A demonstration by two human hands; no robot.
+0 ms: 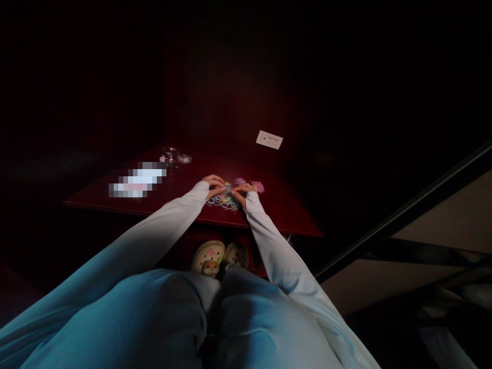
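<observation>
A loose pile of small multicoloured bands (223,201) lies on the dark red table (184,206), near its front edge. My left hand (215,185) rests at the pile's left and upper side, its fingers bent toward the middle. From the right, my right hand (242,193) reaches in over the pile, its fingertips close to those of the left. Whatever lies between the fingertips is too small to make out. Just behind my right hand are a purple bundle (240,181) and a pink bundle (258,186).
A blurred-out bright flat object (138,180) lies on the table's left part. Clear round containers (171,154) stand behind it, beside a round lid (185,159). A white socket plate (269,140) is on the back wall. Light clogs (209,256) show below the table edge.
</observation>
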